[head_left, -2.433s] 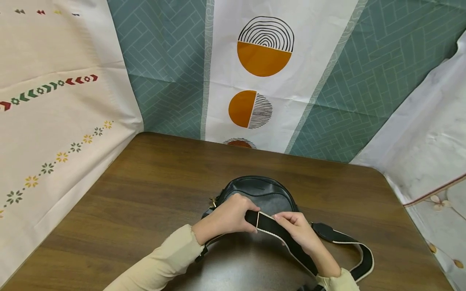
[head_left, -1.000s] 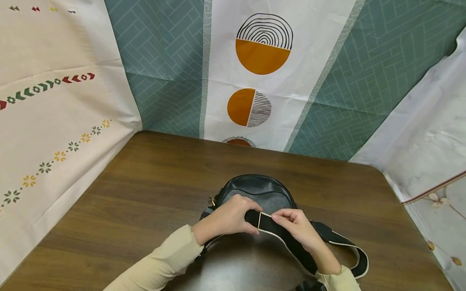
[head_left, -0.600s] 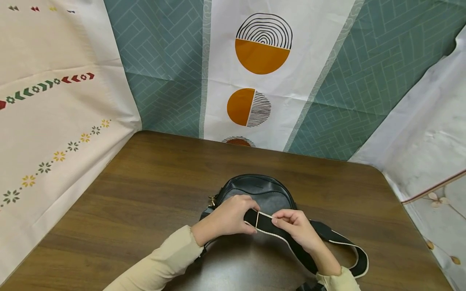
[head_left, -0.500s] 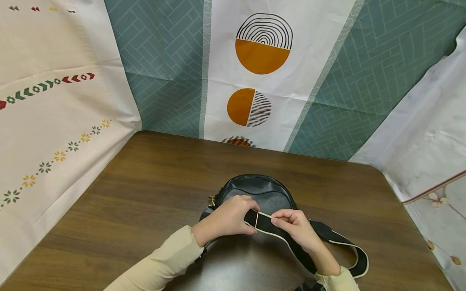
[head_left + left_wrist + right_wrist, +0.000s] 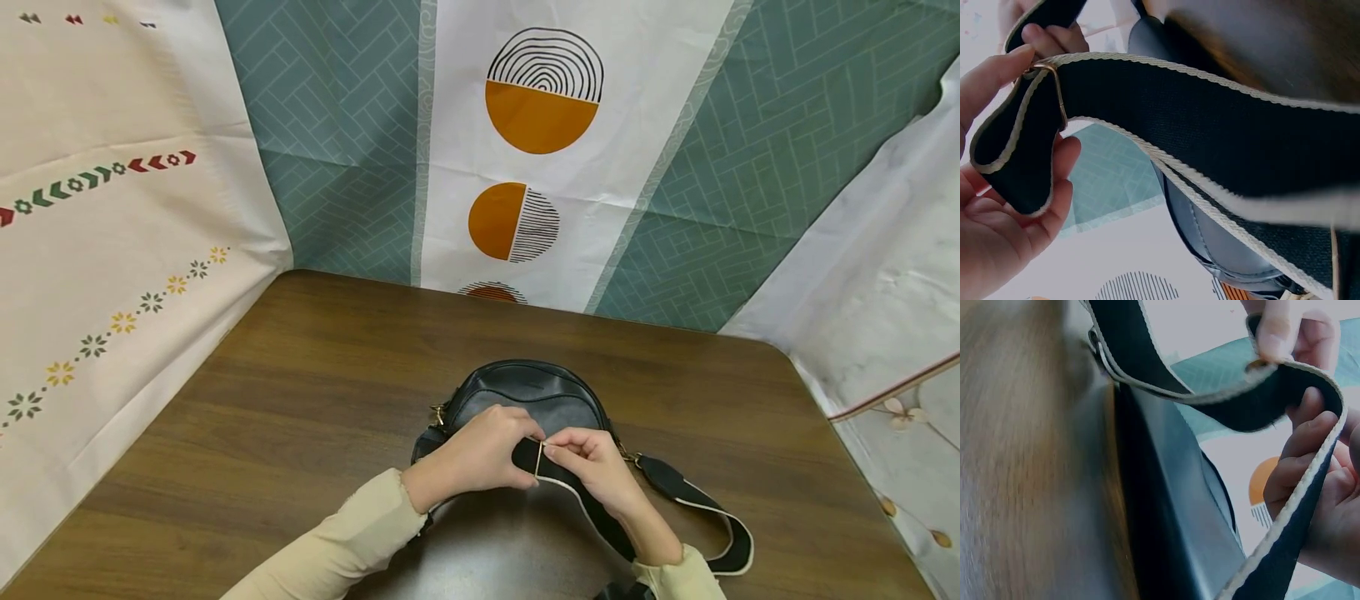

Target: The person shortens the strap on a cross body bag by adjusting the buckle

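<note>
Slim gold metal slider [image 5: 538, 458] sits btwn the hands, abt equally near each, on cream-edged black woven strap [image 5: 1179, 112] running L-to-R in front of rounded black leather bag [image 5: 532, 387]. L hand [image 5: 483, 450] curls round strap; R hand [image 5: 596, 471] pinches its edge.

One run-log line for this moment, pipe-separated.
left hand: holds strap | right hand: pinches strap | gold slider: on strap, between hands | black bag: on table, beyond hands

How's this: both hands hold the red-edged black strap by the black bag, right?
No, the left wrist view shows cream edging, not red. The left hand and right hand do hold the black strap by the black bag.
</note>
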`<action>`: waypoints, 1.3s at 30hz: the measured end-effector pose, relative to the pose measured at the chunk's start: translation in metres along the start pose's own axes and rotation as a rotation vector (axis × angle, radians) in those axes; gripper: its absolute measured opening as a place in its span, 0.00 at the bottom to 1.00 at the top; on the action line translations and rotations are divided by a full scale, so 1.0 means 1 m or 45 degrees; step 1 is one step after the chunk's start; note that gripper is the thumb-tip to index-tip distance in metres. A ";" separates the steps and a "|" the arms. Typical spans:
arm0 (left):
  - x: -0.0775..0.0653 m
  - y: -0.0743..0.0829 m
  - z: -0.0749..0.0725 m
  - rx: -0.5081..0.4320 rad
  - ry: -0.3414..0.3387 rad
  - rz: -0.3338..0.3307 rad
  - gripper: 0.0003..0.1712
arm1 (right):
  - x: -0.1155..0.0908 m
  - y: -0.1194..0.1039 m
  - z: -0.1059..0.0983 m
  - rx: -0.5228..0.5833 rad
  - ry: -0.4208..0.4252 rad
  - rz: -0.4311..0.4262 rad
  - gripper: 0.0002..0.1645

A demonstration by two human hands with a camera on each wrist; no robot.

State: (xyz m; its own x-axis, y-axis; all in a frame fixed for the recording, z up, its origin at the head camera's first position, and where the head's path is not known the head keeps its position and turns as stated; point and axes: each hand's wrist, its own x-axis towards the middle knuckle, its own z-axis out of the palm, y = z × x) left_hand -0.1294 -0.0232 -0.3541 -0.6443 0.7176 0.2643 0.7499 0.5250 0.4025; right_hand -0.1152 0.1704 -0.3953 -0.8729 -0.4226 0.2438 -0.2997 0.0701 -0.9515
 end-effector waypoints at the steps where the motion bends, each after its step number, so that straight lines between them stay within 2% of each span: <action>1: 0.000 0.000 0.000 0.003 0.005 0.002 0.23 | 0.001 0.000 0.001 -0.002 0.009 -0.004 0.06; 9: -0.003 -0.002 0.002 -0.064 0.020 -0.020 0.24 | 0.001 -0.004 0.004 -0.073 0.045 0.063 0.07; 15: -0.004 -0.005 0.000 -0.126 0.031 -0.034 0.23 | -0.002 -0.007 -0.005 -0.133 0.029 0.149 0.09; 20: -0.005 -0.007 -0.002 -0.130 0.056 -0.039 0.23 | -0.008 -0.010 -0.015 -0.166 -0.006 0.194 0.09; 24: -0.005 -0.008 -0.003 -0.121 0.049 -0.042 0.23 | -0.011 -0.010 -0.018 -0.173 -0.019 0.164 0.07; 30: -0.005 -0.007 -0.002 -0.111 0.032 -0.035 0.24 | -0.013 -0.007 -0.018 -0.105 0.000 0.017 0.04; 39: -0.004 -0.006 -0.002 -0.093 -0.003 -0.030 0.24 | -0.011 -0.007 -0.016 -0.041 -0.023 0.011 0.05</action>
State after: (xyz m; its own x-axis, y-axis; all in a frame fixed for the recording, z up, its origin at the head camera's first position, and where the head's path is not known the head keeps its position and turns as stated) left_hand -0.1315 -0.0307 -0.3557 -0.6610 0.7068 0.2520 0.7218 0.5070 0.4712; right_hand -0.1099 0.1891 -0.3887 -0.8683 -0.4384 0.2321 -0.3047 0.1024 -0.9469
